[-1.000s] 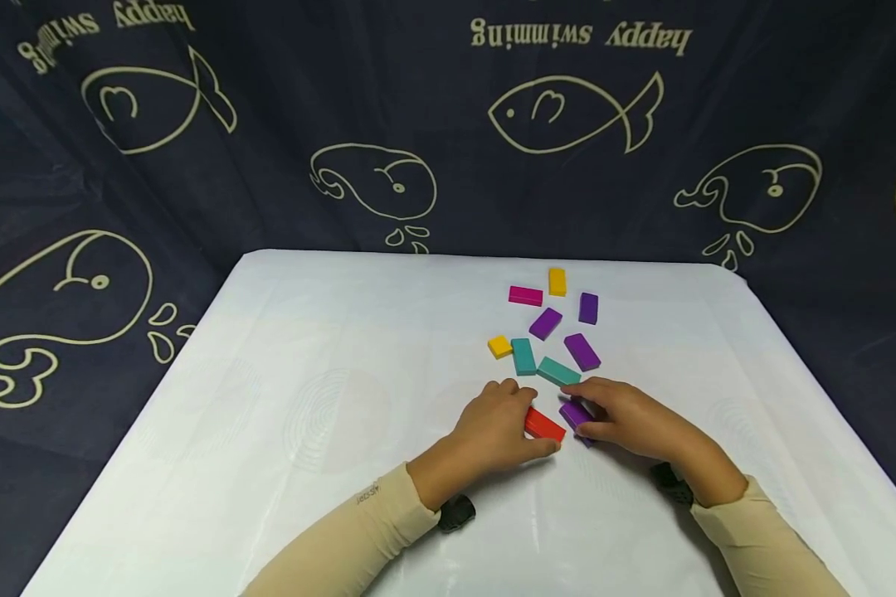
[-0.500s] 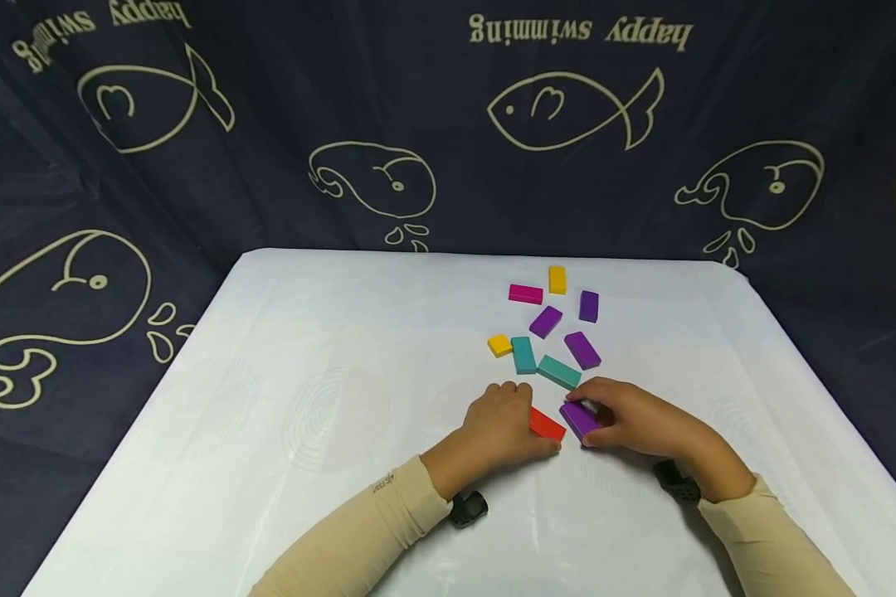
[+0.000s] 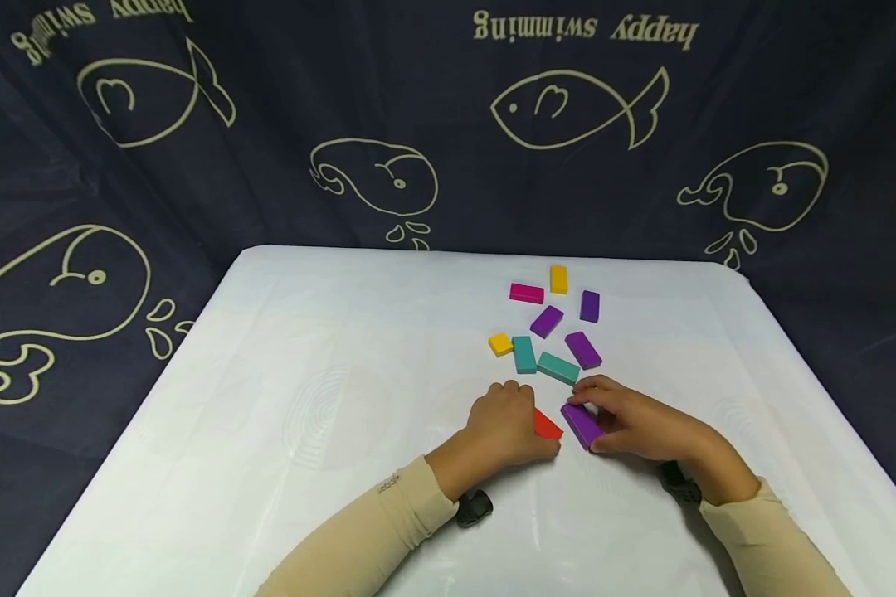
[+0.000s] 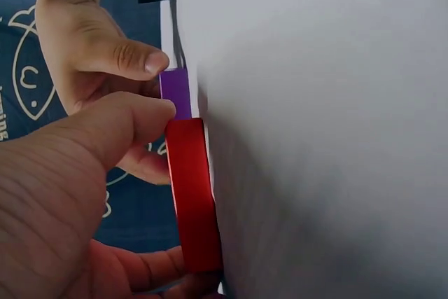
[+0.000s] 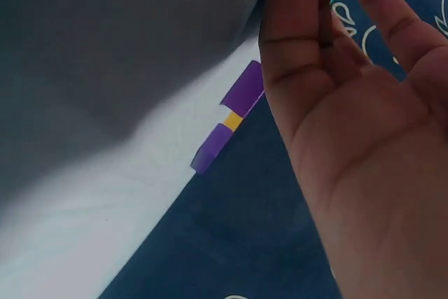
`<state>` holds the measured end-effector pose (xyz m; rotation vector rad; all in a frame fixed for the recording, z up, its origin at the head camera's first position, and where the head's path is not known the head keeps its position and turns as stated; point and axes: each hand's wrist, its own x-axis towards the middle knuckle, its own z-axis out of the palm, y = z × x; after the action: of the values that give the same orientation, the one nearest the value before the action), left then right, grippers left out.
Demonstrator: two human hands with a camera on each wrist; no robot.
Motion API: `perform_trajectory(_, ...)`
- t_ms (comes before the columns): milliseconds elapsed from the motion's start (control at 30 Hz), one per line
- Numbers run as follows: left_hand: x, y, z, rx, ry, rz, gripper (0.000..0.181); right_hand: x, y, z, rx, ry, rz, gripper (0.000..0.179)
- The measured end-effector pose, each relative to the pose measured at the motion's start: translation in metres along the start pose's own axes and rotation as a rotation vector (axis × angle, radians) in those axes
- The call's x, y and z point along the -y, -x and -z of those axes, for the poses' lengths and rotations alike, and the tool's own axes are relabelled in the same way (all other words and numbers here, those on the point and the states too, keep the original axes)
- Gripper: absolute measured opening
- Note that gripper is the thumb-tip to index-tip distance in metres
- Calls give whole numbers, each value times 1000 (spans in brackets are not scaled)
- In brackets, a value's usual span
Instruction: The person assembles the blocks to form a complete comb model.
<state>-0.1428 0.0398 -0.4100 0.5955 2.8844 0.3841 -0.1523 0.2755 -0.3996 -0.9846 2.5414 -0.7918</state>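
1. The white tabletop (image 3: 194,464) bears faint circular patterns; dark cloth (image 3: 448,91) with pale fish outlines hangs behind.
2. Beyond the hands lie small oblong blocks: teal blocks (image 3: 524,355), yellow blocks (image 3: 558,279), a magenta block (image 3: 526,293), three more purple.
3. The left hand (image 3: 504,427) partly covers the red block (image 3: 547,425) — plain, straight-edged — pinching its ends at the tabletop.
4. Just beside, the right hand's (image 3: 638,421) thumb and fingers grip the purple block (image 3: 581,425).

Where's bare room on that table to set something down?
The table is bare left of the small yellow block, between the sleeves, and between the right grip and right edge. It's crowded from the red block up to the pink block.
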Motion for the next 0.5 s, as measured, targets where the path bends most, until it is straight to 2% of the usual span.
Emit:
perform_trajectory(133,5,0,1,-1,8,-26,57,2,-1,-1,-9,16,1,48)
perform_trajectory(267,16,0,8,-16,61,-79,52,2,-1,0,-7,25,-11,49)
perform_trajectory(500,51,-4,26,-16,180,-158,57,3,-4,-1,6,57,-37,49)
